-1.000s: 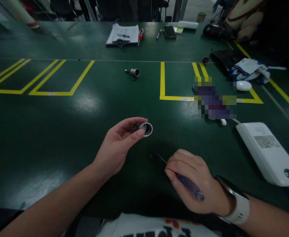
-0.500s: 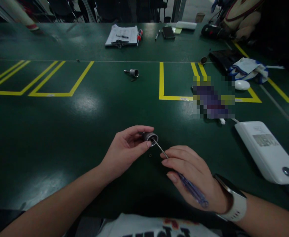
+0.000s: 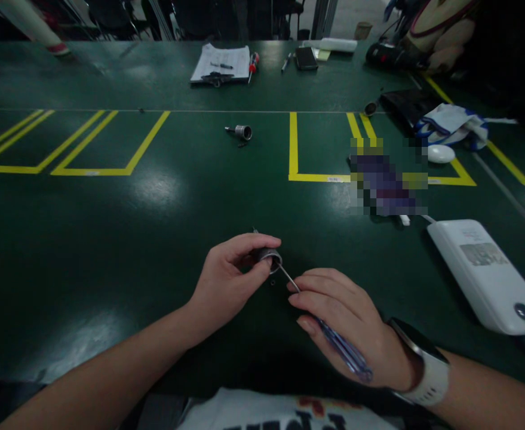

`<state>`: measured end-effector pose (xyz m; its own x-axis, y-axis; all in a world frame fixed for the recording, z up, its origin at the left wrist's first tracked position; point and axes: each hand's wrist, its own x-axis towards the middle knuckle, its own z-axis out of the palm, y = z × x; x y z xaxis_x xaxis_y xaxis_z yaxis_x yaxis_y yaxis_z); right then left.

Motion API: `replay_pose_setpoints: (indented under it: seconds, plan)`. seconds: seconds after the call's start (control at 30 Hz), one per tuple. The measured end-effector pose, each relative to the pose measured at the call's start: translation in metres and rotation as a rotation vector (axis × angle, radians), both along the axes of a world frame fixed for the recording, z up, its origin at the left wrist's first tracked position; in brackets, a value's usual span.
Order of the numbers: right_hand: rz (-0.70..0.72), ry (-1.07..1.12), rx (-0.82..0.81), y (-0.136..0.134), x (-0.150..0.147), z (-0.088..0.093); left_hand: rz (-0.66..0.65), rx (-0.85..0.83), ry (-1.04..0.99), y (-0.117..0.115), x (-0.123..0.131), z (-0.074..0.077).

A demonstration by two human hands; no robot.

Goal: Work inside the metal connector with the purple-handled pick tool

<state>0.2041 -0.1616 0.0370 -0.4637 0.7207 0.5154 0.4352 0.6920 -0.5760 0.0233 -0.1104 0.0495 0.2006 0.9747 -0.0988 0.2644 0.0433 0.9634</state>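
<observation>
A round, hollow metal part like a socket (image 3: 270, 257) is held between the thumb and fingers of my left hand (image 3: 226, 278), its open end facing right. My right hand (image 3: 343, 322) is closed around a screwdriver (image 3: 340, 346) with a clear bluish handle. The screwdriver's thin shaft runs up and left into the mouth of the metal part; its tip is hidden inside. Just below the part, a tiny dark ring or nut (image 3: 272, 282) lies on the table. Farther off sits a similar metal socket (image 3: 243, 132) with a shank, small dark pieces beside it.
On the green table (image 3: 190, 203), a white power bank (image 3: 486, 275) lies at right, cabled toward a blurred-out phone (image 3: 385, 182). Behind are a white oval case (image 3: 440, 154), a cloth (image 3: 453, 125), a clipboard (image 3: 221, 63) and a red screwdriver (image 3: 254, 63).
The metal part has tilted and dropped slightly in my left hand, and a thin shank now shows behind my fingers. My right hand and the screwdriver have shifted a little left and down.
</observation>
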Motion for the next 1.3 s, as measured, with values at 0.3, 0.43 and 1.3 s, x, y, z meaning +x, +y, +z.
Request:
replay_pose_setpoints:
  seconds: [0.3, 0.43, 1.3]
  plan:
    - [-0.048, -0.058, 0.068, -0.001, -0.002, 0.001, -0.010, 0.052, 0.018, 0.000, 0.002, 0.002]
    - [-0.049, -0.057, 0.079, -0.001, -0.002, 0.000, -0.004, 0.057, 0.005, 0.000, 0.002, 0.001]
    - [-0.100, 0.404, -0.656, 0.009, -0.001, -0.010, 0.128, -0.212, -0.377, 0.011, -0.008, 0.004]
